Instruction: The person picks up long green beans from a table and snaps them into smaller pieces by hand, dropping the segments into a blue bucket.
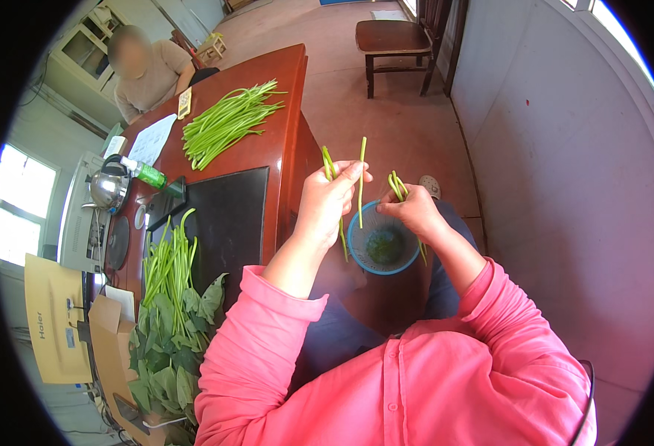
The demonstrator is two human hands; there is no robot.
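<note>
Green stems (362, 187) are pinched in my left hand (327, 203), one upright between thumb and finger and others passing through the palm. Several looped green stems (396, 185) are gripped in my right hand (416, 209). Below and between both hands, a blue-rimmed basket (389, 273) holds some green pieces at its bottom. To the left on the desk lies a pile of bare green stems (229, 125). Nearer me on the desk is a bunch of leafy stems (168, 329), its broad leaves towards me.
The red wooden desk (289, 111) carries a black mat (232, 223), a metal kettle (109, 187), a green bottle (150, 174) and a paper sheet (151, 138). A cardboard box (107, 334) stands at left. A person (154, 72) sits across the desk. A wooden chair (394, 38) stands by the wall.
</note>
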